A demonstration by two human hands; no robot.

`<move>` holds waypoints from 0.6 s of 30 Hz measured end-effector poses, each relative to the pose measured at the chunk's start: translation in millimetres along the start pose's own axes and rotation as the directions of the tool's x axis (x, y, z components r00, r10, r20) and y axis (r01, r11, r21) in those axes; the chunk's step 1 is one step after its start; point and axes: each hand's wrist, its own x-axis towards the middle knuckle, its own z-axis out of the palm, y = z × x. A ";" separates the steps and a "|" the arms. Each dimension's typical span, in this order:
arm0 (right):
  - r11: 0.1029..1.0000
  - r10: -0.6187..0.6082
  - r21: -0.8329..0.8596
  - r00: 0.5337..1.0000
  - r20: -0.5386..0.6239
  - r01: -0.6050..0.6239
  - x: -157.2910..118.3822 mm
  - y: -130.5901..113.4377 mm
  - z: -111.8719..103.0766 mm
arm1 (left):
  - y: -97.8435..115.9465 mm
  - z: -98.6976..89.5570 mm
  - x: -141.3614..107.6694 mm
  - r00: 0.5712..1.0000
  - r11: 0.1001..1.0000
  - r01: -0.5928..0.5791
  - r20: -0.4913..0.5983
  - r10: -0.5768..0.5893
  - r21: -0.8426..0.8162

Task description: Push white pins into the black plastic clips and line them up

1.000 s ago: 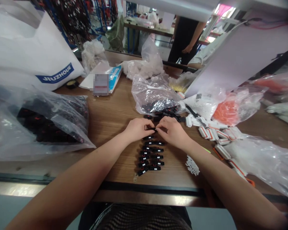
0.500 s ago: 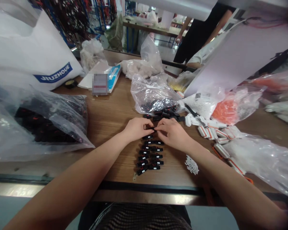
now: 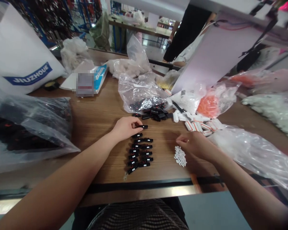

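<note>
My left hand [image 3: 126,128] pinches a small black connector [image 3: 144,126] that shows a white dot. Below it on the wooden table lie several black connectors [image 3: 147,153] in two rough columns, most with white dots. To the right, my right hand [image 3: 190,142] hovers just above a small pile of white pieces [image 3: 180,156]; its fingers are drawn together, and anything between them is too small to make out. Beyond my left hand is a heap of loose black connectors [image 3: 157,112] at the mouth of a clear plastic bag [image 3: 139,91].
A large bag of black parts [image 3: 26,127] fills the left side. White cases [image 3: 194,126], a bag of orange pieces [image 3: 208,105] and a clear bag [image 3: 252,153] lie at right. A notebook [image 3: 99,76] rests behind. A person [image 3: 182,35] stands beyond the table.
My right hand has left the held connector and moved right to the white pile. My left hand still holds the connector, now showing a white dot. The camera view has shifted right.
</note>
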 end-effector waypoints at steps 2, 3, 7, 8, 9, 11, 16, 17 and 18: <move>1.000 0.013 0.020 0.999 0.030 -0.014 -9.4 6.5 3.6 | -1.2 0.5 0.4 1.000 1.000 -0.001 0.001 0.001 0.000; 1.000 0.013 0.027 0.999 0.049 -0.015 -11.7 8.8 5.2 | -2.0 0.8 0.7 1.000 1.000 -0.002 0.002 0.002 0.002; 0.999 -0.018 0.032 0.997 0.071 0.016 -11.2 11.0 8.0 | -5.0 1.3 1.2 1.000 1.000 -0.007 0.004 0.007 0.012; 0.999 -0.031 0.016 0.997 0.072 0.030 -10.3 9.9 8.1 | -5.5 1.2 1.2 1.000 1.000 -0.010 0.005 0.010 0.014; 0.999 -0.044 -0.009 0.996 0.073 0.044 -9.5 8.2 8.1 | -5.7 1.0 1.1 1.000 1.000 -0.014 0.004 0.014 0.016; 0.996 -0.041 -0.075 0.997 0.072 0.046 -8.6 4.4 8.4 | -5.6 0.5 1.0 1.000 1.000 -0.020 0.002 0.020 0.019; 0.978 0.133 -0.167 0.989 0.063 -0.121 -8.9 1.0 8.0 | -3.9 -0.3 1.0 1.000 0.999 -0.028 -0.001 0.028 0.028; 0.977 0.152 -0.164 0.986 0.068 -0.140 -9.3 1.8 7.4 | -3.6 -0.4 1.1 1.000 0.999 -0.029 0.000 0.029 0.029; 0.976 0.164 -0.154 0.984 0.075 -0.151 -9.9 2.7 6.8 | -3.5 -0.5 1.1 1.000 0.999 -0.029 0.000 0.029 0.030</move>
